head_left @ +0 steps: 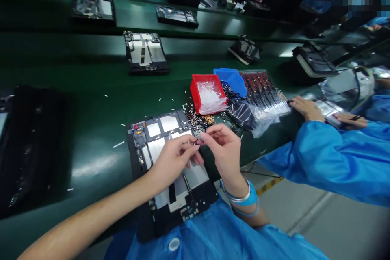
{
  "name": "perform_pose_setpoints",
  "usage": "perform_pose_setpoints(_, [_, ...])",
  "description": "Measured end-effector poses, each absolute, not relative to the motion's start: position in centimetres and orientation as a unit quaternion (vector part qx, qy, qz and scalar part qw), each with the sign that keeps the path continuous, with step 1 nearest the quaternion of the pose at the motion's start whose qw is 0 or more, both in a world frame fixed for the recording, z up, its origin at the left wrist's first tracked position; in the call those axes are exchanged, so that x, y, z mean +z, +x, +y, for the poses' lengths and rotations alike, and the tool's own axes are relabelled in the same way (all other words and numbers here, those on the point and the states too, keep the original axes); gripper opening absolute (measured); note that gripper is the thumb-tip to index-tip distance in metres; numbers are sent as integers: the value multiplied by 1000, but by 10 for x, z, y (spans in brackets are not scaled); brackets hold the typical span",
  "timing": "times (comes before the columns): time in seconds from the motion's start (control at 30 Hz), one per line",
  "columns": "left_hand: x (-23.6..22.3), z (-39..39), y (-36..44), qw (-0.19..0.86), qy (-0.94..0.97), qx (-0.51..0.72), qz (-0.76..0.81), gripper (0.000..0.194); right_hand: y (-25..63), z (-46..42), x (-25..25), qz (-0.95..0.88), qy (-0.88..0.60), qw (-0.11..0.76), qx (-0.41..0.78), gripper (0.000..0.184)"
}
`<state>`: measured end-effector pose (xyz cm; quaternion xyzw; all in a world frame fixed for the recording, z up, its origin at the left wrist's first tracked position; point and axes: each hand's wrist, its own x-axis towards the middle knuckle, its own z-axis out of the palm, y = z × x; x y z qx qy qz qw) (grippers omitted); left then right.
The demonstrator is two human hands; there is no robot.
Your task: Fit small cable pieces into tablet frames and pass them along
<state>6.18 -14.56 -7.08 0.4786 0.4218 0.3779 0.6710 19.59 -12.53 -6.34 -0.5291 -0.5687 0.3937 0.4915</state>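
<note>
My left hand (180,153) and my right hand (224,146) meet over an opened tablet (195,174). Their thumbs and fingertips are pinched together around a tiny dark part, too small to name. The tablet lies on a dark pad at the bench's near edge, its silver battery plates and circuit parts bare. Just beyond my fingers is a loose pile of small metal and black parts (196,121). A blue strap and a bangle (242,198) circle my right wrist.
A red bin (195,94) of small white pieces stands beside a blue bin (230,80). Right of them lies a tray of red-and-black cables (262,89). More opened tablets (145,53) sit on the green bench (91,130). A co-worker's blue sleeve (317,146) reaches in at right.
</note>
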Motion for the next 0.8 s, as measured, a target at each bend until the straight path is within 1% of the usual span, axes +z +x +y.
perform_pose_setpoints(0.07, [-68,-143,55,652,483,398,428,21,189,-125,-65,-617,-538,502,278,7])
perform_pose_setpoints(0.13, [-65,-140,50,628,501,408,433,20,187,-123,-66,-680,-515,489,182,3])
perform_pose_setpoints(0.2, [-64,-138,46,611,519,406,438,19,188,-121,-66,-737,-473,462,139,12])
perform_pose_setpoints(0.3, [-64,-135,43,593,539,394,450,15,192,-117,-62,-783,-425,436,128,18])
perform_pose_setpoints(0.37, [-65,-134,42,569,563,385,459,14,194,-116,-59,-800,-408,423,118,18])
perform_pose_setpoints(0.47, [-66,-134,42,540,592,363,475,19,196,-116,-58,-816,-403,408,80,15])
perform_pose_setpoints(0.57, [-67,-134,42,547,589,345,484,23,197,-117,-59,-819,-406,403,49,14])
perform_pose_setpoints(0.8, [-68,-133,42,559,576,365,471,18,197,-118,-62,-824,-419,377,60,15])
